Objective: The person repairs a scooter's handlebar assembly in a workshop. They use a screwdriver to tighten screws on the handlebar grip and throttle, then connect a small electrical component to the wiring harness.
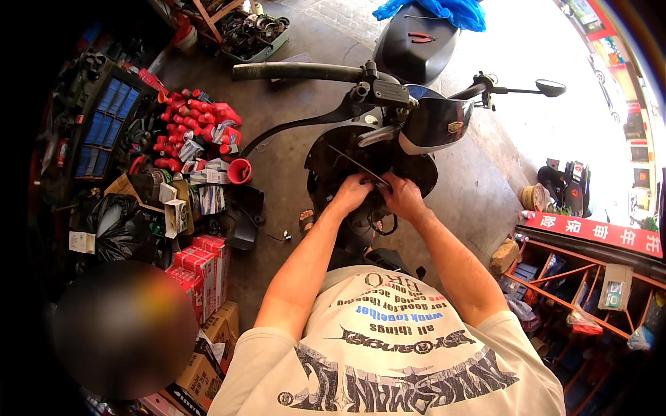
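the scooter (pixel 390 92) stands right in front of the person in the pale printed shirt (pixel 423 305), with the small emblem on its glossy headstock cover (pixel 433 128) facing them. its handlebar (pixel 302 71) lies crosswise, nearly level, the dark grip pointing out to the person's left; over on the right a mirror (pixel 550 88) sticks out on a thin stem. below the bar the black front shell (pixel 321 166) is opened up, round and hollow, dark inside, with loose cables hanging underneath. a thin dark rod or cable — i can't tell which — slants across that hollow from upper left down to the hands. the left hand (pixel 354 193) and right hand (pixel 404 197) meet there, fingers bent inward, close together at its lower end; whatever they grasp is hidden, so i can't say how firmly they hold it. beyond the bar, red-handled pliers (pixel 420 37) rest on a rounded black piece (pixel 406 62). red bottles (pixel 187 125) crowd the floor off to the left.
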A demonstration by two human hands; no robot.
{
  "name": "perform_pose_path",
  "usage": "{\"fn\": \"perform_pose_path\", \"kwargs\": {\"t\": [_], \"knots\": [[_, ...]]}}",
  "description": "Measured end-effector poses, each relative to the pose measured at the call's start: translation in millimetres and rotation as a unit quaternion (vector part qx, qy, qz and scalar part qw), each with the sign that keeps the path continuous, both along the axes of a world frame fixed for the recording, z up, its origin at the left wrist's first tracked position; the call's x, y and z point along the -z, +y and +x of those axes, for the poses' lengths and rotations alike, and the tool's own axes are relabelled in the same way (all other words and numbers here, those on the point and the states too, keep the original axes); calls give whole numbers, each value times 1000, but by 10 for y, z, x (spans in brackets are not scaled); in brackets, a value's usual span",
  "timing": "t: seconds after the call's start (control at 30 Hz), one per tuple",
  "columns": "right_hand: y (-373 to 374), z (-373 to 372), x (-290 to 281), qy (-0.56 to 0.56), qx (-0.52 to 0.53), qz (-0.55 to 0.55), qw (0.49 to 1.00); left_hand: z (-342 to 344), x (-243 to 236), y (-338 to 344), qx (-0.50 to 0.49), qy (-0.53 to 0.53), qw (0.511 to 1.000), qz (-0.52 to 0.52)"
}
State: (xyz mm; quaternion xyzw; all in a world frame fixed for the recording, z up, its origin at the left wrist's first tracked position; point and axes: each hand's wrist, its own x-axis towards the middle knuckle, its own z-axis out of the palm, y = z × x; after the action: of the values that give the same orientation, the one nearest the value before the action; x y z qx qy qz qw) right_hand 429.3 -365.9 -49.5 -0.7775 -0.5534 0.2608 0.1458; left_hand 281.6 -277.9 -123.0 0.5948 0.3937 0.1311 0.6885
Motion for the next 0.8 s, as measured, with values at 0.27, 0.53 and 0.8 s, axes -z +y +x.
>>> {"fn": "perform_pose_path", "kwargs": {"t": [0.27, 0.53, 0.8], "knots": [[-5, -51, 80, -24, 27, -25, 999, 8, -86, -28, 0, 1, 1000, -8], [35, -56, 64, -19, 26, -53, 998, -5, -124, -79, -13, 10, 999, 33], [69, -93, 111, -29, 54, -88, 994, -16, -121, -116, -6, 22, 996, 86]]}}
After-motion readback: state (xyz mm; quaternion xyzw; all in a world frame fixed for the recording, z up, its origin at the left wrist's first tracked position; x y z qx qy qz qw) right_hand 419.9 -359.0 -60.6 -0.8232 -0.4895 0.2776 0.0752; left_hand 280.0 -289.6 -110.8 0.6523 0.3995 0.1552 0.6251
